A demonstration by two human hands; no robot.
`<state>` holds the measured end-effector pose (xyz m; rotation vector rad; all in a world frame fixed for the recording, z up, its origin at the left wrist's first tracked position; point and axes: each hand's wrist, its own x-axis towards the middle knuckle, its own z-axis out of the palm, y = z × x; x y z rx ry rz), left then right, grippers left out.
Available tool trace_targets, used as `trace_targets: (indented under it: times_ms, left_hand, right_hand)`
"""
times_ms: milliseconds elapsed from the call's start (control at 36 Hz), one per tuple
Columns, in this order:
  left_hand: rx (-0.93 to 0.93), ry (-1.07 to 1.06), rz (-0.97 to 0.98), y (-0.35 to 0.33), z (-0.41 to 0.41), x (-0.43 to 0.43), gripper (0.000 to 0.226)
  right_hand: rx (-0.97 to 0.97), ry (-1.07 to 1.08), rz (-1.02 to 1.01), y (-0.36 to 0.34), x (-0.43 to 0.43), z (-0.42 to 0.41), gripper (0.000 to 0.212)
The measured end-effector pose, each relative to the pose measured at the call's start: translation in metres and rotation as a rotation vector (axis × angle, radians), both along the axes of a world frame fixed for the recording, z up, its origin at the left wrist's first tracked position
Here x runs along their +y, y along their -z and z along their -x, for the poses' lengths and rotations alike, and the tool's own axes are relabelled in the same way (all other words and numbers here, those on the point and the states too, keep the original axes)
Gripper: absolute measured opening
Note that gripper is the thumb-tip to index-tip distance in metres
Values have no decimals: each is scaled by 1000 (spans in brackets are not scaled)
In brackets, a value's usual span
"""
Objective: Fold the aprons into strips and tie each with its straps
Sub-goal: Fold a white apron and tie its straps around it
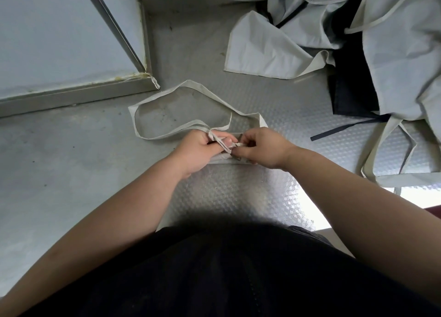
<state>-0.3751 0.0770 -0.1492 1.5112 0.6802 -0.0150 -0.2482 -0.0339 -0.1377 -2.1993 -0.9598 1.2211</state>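
We look from one wide-angle camera on the person's head, facing steeply down and slightly forward, close above the left hand and right hand over the embossed grey metal surface.

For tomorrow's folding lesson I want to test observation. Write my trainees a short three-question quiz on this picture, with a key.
1. True or false: the left hand rests idle on the metal table.
2. Where does the pile of unfolded aprons lie? A) near left B) far right C) in the person's lap
3. Fill in: the right hand pinches the pale ____ above the folded apron.
Key: 1 false, it pinches the strap; 2 B; 3 strap.
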Motion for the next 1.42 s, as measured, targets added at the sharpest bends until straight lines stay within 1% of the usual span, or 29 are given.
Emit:
trace_targets:
  times_ms: [111, 194, 333, 389, 444, 528, 611, 667, 694, 722, 778, 833, 917, 1028, 1056, 1139, 1195, 1250, 1278, 1361, 1417]
  left_hand:
    - [-48, -85, 98, 1, -2, 1, 22]
    - [-73, -98, 173, 1, 0, 2, 22]
    - [-75, -134, 240, 1, 0, 4, 19]
    - [-74, -150, 243, 0, 1, 3, 20]
    - [-77, -148, 246, -1, 2, 2, 21]
    - [-67, -140, 240, -1, 2, 3, 20]
    - [-48, -150, 256, 1, 2, 4, 20]
    - [-42, -138, 226, 3, 3, 4, 20]
    - [-38, -118, 197, 3, 4, 4, 19]
    - [-35, -96, 170, 3, 4, 3, 18]
    - [-27, -80, 153, 2, 4, 3, 19]
    - [-22, -92, 156, 2, 4, 3, 21]
    - [-26, -115, 158, 1, 3, 1, 22]
    - [-14, -154, 89, 3, 4, -3, 18]
    - [-13, -176, 46, 4, 5, -5, 18]
    - [-30, -221, -172, 8, 8, -14, 21]
    - [-56, -262, -259, 9, 11, -23, 18]
    - [-43, -304, -317, 11, 10, -27, 12]
    - [-34, -329, -308, 13, 10, -27, 13]
    - [-16, -398, -141, 12, 6, -27, 22]
    - [6, -421, -89, 10, 4, -26, 30]
  right_hand:
    - [-113, -22, 19, -1, 6, 4, 33]
    - [-176, -36, 24, 0, 9, 6, 40]
    - [-189, -18, 55, 1, 13, 8, 40]
    - [-155, 11, 61, 2, 13, 8, 39]
    - [-40, 89, 41, 2, 11, 6, 37]
    - [214, 220, 0, 1, 9, 3, 35]
    - [534, 305, -17, -3, 7, -1, 24]
    - [751, 379, -57, -4, 5, -4, 19]
    - [813, 406, -73, -5, 4, -4, 17]
    - [837, 415, -86, -5, 2, -5, 13]
    - [846, 401, -106, -6, 2, -5, 3]
    - [873, 435, -155, -4, 2, -2, 7]
    - [910, 546, -235, 0, 1, 2, 15]
    - [961, 687, -331, 4, -2, 5, 34]
    - [969, 715, -343, 5, -3, 6, 36]
    - [929, 783, -365, 6, -5, 10, 43]
    - [893, 835, -404, 7, -6, 15, 48]
    - [867, 884, -457, 9, -7, 18, 53]
    - [855, 901, -478, 9, -8, 20, 52]
    - [834, 913, -514, 9, -9, 24, 41]
    - [815, 887, -509, 7, -9, 27, 41]
